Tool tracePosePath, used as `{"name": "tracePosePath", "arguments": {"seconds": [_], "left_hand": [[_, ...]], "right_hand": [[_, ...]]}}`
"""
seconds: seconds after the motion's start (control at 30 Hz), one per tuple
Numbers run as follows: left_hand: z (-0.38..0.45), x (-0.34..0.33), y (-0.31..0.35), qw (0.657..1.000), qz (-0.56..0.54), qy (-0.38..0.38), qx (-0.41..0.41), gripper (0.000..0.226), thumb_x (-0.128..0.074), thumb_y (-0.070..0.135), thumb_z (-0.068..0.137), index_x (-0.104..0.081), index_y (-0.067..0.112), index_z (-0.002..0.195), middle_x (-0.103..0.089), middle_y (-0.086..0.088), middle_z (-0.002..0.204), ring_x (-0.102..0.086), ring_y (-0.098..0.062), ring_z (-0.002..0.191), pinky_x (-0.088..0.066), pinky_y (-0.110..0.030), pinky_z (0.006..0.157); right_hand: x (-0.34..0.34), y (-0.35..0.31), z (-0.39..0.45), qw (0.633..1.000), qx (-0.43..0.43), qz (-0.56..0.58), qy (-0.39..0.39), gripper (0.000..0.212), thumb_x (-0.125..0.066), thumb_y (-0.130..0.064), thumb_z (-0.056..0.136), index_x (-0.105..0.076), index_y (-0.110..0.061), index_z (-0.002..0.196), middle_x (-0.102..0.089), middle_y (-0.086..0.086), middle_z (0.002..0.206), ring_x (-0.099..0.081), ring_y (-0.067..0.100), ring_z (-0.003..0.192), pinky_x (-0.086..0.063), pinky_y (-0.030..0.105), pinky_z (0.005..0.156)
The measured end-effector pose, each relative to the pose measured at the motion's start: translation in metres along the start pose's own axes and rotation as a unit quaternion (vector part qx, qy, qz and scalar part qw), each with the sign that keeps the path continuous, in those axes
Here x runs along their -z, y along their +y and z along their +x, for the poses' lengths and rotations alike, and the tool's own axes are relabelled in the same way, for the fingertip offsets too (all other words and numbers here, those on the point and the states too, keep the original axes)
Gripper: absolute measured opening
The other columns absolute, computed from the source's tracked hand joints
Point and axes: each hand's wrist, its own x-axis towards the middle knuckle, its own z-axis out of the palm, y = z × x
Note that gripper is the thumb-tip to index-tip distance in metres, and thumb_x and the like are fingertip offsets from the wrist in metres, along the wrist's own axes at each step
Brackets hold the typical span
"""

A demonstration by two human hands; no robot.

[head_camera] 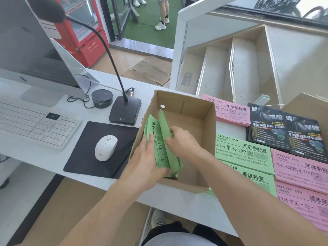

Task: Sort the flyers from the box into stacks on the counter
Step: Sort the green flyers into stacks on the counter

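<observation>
Inside the cardboard box (193,110) on the white counter (44,157), a bundle of green flyers (160,146) stands on edge against the left wall, and both hands are on it. The left hand (143,160) lies flat along the outer face of the bundle, fingers straight and pressing the printed side. The right hand (181,141) comes in from the other side with its fingers curled, pinching a few green sheets and peeling them away from the rest. So the hands are close together, with the paper sandwiched between them.

Right of the box the sorted piles are laid out on the counter – two green stacks (243,153) just beside the box, one behind the other, then pink stacks (300,169) further right along the near edge. Another pink stack (232,110) sits behind those, near the box's far right corner, and next to it are two stacks of dark glossy flyers (269,128) side by side, overlapping a bit.

Left of the box there's a black mouse pad (85,157) with a white mouse (106,147) on it, a white keyboard (35,125), a desk microphone (124,110) with a long bendy neck, a small round black puck-looking thing (102,98), and a silver monitor (26,50) with cables trailing around its stand.

Behind the counter – a white display rack (239,71) with slanted dividers, and some flattened cardboard (150,70) on the floor beyond.
</observation>
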Motion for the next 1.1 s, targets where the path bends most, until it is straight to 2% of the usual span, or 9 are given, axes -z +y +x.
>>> {"name": "tracePosePath", "arguments": {"seconds": [0.17,0.27,0.4,0.53,0.63,0.73,0.83,0.97,1.1], "left_hand": [[-0.010,-0.018,0.024,0.995,-0.020,-0.005,-0.096,0.117,-0.072,0.061,0.080,0.010,0.032,0.159,0.010,0.019,0.166,0.014,-0.001,0.152,-0.001,-0.029,0.125],[-0.009,-0.030,0.040,0.971,0.008,0.156,-0.180,0.091,-0.072,0.017,0.084,-0.022,0.027,0.159,-0.026,0.002,0.164,-0.027,-0.019,0.150,-0.037,-0.044,0.117],[-0.007,-0.021,0.065,0.906,-0.131,0.288,-0.281,0.054,-0.053,0.002,0.090,-0.056,0.028,0.138,-0.065,0.018,0.123,-0.064,-0.005,0.107,-0.051,-0.016,0.085],[-0.025,-0.023,0.104,0.889,-0.262,0.136,-0.350,0.026,-0.048,0.027,0.105,-0.061,0.036,0.125,-0.071,0.023,0.104,-0.069,-0.005,0.088,-0.055,-0.028,0.073],[-0.039,-0.048,0.125,0.887,-0.265,0.026,-0.378,0.025,-0.048,0.024,0.105,-0.063,0.023,0.125,-0.065,0.025,0.077,-0.059,0.003,0.063,-0.047,-0.013,0.059],[-0.048,-0.090,0.129,0.906,-0.247,-0.071,-0.338,0.028,-0.049,0.026,0.104,-0.062,0.026,0.129,-0.070,0.021,0.102,-0.066,0.000,0.090,-0.051,-0.020,0.079],[-0.056,-0.135,0.123,0.925,-0.250,-0.137,-0.251,0.031,-0.048,0.035,0.105,-0.059,0.036,0.133,-0.070,0.011,0.117,-0.064,-0.015,0.110,-0.049,-0.039,0.097],[-0.070,-0.169,0.115,0.933,-0.280,-0.116,-0.193,0.027,-0.054,0.022,0.103,-0.068,0.033,0.122,-0.071,0.018,0.117,-0.063,-0.006,0.115,-0.045,-0.020,0.095],[-0.074,-0.186,0.105,0.926,-0.356,-0.058,-0.110,0.026,-0.067,0.011,0.095,-0.076,0.033,0.107,-0.074,0.009,0.116,-0.063,-0.012,0.118,-0.045,-0.041,0.106]], "right_hand": [[0.036,0.004,-0.017,0.980,0.001,0.174,0.098,0.017,-0.052,-0.023,0.090,-0.065,-0.021,0.101,-0.069,-0.006,0.092,-0.067,0.019,0.086,-0.052,0.031,0.066],[0.063,0.009,-0.040,0.942,0.013,0.312,0.125,0.017,-0.059,-0.024,0.089,-0.067,-0.022,0.104,-0.074,-0.005,0.096,-0.072,0.017,0.090,-0.059,0.044,0.087],[0.108,0.037,-0.084,0.885,0.061,0.448,0.114,0.031,-0.062,-0.043,0.097,-0.065,-0.017,0.113,-0.074,-0.003,0.094,-0.074,0.021,0.081,-0.061,0.051,0.082],[0.147,0.111,-0.131,0.906,0.087,0.372,0.182,0.072,-0.081,-0.030,0.079,-0.046,-0.041,0.141,-0.065,-0.023,0.126,-0.063,-0.007,0.112,-0.055,0.019,0.087],[0.156,0.172,-0.177,0.907,0.079,0.394,0.126,0.067,-0.082,-0.007,0.065,-0.064,-0.036,0.122,-0.077,-0.011,0.111,-0.072,0.006,0.106,-0.060,0.024,0.083],[0.141,0.229,-0.216,0.911,-0.002,0.382,0.157,0.053,-0.083,0.004,0.057,-0.070,-0.012,0.107,-0.080,-0.004,0.091,-0.076,0.020,0.089,-0.060,0.021,0.067],[0.108,0.277,-0.237,0.919,-0.047,0.345,0.184,0.040,-0.087,0.005,0.065,-0.081,-0.024,0.091,-0.080,-0.006,0.097,-0.075,0.014,0.094,-0.059,0.031,0.081],[0.071,0.310,-0.239,0.918,-0.036,0.335,0.211,0.022,-0.088,0.000,0.069,-0.077,-0.015,0.081,-0.078,-0.012,0.088,-0.069,0.004,0.090,-0.051,0.019,0.078],[0.046,0.332,-0.231,0.917,-0.020,0.350,0.191,0.024,-0.090,-0.004,0.068,-0.073,-0.009,0.084,-0.077,-0.004,0.090,-0.068,0.011,0.092,-0.053,0.030,0.083]]}}
